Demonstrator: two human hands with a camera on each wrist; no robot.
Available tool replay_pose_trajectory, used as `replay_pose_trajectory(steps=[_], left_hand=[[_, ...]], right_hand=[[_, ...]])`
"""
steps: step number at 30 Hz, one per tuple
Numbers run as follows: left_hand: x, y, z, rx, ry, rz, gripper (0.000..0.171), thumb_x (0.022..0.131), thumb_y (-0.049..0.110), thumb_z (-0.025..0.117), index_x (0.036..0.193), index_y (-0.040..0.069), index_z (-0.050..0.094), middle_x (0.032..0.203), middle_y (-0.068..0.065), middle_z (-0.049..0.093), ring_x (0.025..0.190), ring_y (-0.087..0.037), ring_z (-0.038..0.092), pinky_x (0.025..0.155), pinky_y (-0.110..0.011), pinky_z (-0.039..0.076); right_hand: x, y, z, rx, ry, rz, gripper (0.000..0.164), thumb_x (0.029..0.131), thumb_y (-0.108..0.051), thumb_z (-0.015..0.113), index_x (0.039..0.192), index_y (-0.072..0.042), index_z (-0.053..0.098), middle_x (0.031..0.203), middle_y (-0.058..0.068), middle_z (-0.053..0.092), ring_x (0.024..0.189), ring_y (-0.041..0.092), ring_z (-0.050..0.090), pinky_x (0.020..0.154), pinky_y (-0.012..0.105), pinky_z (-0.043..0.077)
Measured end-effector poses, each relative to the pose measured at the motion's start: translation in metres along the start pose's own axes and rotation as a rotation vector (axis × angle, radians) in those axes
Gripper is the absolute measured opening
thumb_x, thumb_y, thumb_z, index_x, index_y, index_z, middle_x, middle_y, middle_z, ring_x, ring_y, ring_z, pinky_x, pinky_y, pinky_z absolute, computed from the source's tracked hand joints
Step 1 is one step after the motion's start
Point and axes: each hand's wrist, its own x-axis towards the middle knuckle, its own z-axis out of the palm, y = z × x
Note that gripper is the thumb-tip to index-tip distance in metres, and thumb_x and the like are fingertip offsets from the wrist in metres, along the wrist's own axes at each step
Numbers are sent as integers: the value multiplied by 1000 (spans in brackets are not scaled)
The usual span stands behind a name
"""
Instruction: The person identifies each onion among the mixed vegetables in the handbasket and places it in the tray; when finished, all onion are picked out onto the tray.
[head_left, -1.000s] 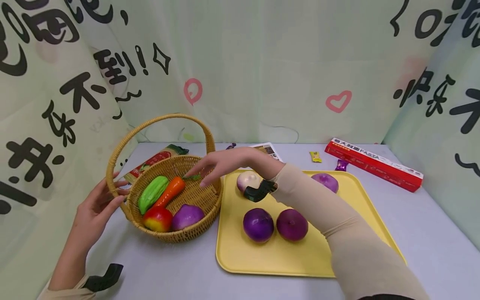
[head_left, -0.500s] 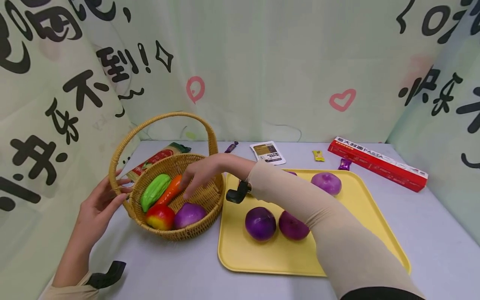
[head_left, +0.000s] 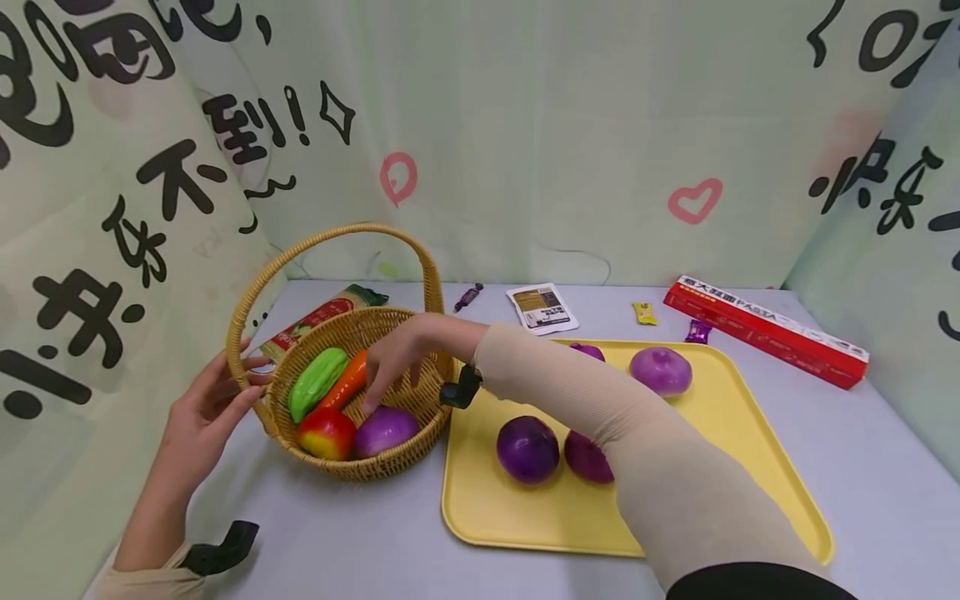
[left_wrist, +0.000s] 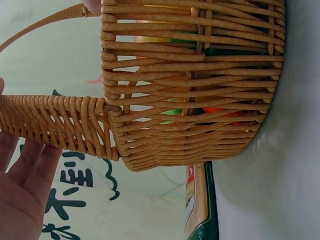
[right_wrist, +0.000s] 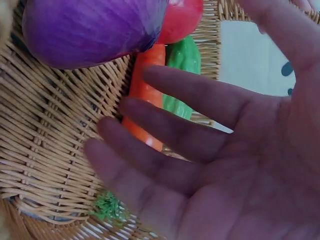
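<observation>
A wicker basket [head_left: 360, 468] with a tall arched handle [head_left: 375, 230] stands at the left. Inside lie an orange carrot [head_left: 345, 387], a green ridged vegetable [head_left: 317, 385], a red-and-yellow fruit [head_left: 327, 434] and a purple onion [head_left: 387, 431]. My left hand [head_left: 201, 421] holds the handle near its left base, thumb in front and fingers behind. My right hand [head_left: 401, 358] reaches down over the basket. In the right wrist view the fingers of this hand [right_wrist: 240, 160] are extended and spread near the onion [right_wrist: 95, 30] and carrot [right_wrist: 145, 107], with nothing held.
Beside the basket, a yellow tray [head_left: 540, 529] bears several purple onions, one dark [head_left: 528, 450], some partly hidden by the right arm. Behind are a red pasta box [head_left: 765, 333], wrapped candies [head_left: 644, 313], a white packet [head_left: 542, 309] and a red-green bag [head_left: 322, 318].
My right hand has moved lower into the basket, from its back right toward the purple onion. The left hand keeps its hold on the handle. The whole view has shifted slightly.
</observation>
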Motion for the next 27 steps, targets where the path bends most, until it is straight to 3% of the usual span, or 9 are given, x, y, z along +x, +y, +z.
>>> replay_pose_trajectory(steps=[6, 13, 17, 23, 27], left_hand=[[-1, -2, 2, -7, -7, -2, 60, 92, 2, 56, 145, 20, 36, 117, 28, 55, 102, 10, 58, 82, -4, 46], [0, -2, 0, 2, -1, -3, 60, 92, 3, 56, 145, 21, 36, 116, 28, 55, 100, 11, 59, 81, -4, 46], [1, -1, 0, 0, 0, -8, 60, 92, 3, 56, 146, 21, 36, 116, 29, 55, 101, 11, 58, 81, -4, 47], [1, -2, -1, 10, -4, -10, 60, 93, 4, 55, 146, 22, 35, 116, 29, 55, 101, 12, 58, 81, -4, 46], [1, -1, -1, 14, -4, -8, 60, 93, 4, 55, 146, 22, 35, 116, 29, 55, 100, 12, 58, 81, -4, 46]], right_hand=[[6, -1, 7, -31, -130, 85, 47, 81, -51, 67, 113, -16, 63, 124, 1, 59, 117, 25, 59, 92, 38, 53], [12, -1, 12, 36, -148, 29, 36, 81, -41, 70, 102, -13, 62, 103, 0, 57, 100, 21, 64, 85, 39, 56], [13, -1, 14, 71, -140, -3, 39, 82, -37, 72, 110, -13, 61, 110, 2, 57, 104, 21, 61, 83, 42, 57], [12, -2, 16, 139, -134, -13, 65, 82, -26, 72, 139, -13, 44, 136, 4, 46, 117, 16, 52, 86, 37, 56], [11, -2, 18, 128, -116, -30, 71, 82, -23, 73, 143, -14, 39, 135, 2, 45, 112, 13, 54, 90, 33, 54]])
